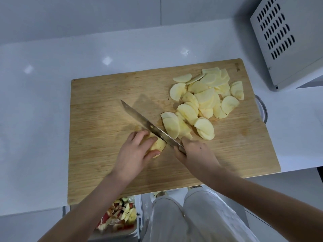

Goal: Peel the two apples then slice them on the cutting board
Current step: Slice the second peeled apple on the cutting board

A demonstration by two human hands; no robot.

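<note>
Down at lower left, under the counter edge, a tray of peels (118, 218) holds red skin and core bits, so I judge peeling done. Slicing is the step in hand.

On the cutting board (97, 110), just left of centre, my left hand (134, 151) holds the apple chunk (159, 145). Fingers curl over its top, the thumb presses the near side, and the forearm comes in from bottom left. The chunk is peeled, pale yellow and small, sitting on the board and touching the blade.

The knife (148, 125) runs diagonally, tip far-left and heel near-right, across the chunk's right face. I can't tell whether the edge has entered the flesh. The far fingertips sit very close to the blade, and the thumb tip is near the cut face.

To do this well:
- tuck the fingertips behind the knuckles and pull the thumb back
- keep the flat side down so the chunk can't roll
- cut straight down and take thin slices matching the pile
- stop early, since the chunk is too small for a safe last slice

My right hand (194, 151) is wrapped tight round the handle, which it mostly hides. The wrist is angled inward and the forearm enters from bottom right.

Further right, the slice pile (204, 102) spreads across the board's far-right part. Beyond it, a vented white appliance (286, 41) stands on the counter (43, 102).
</note>
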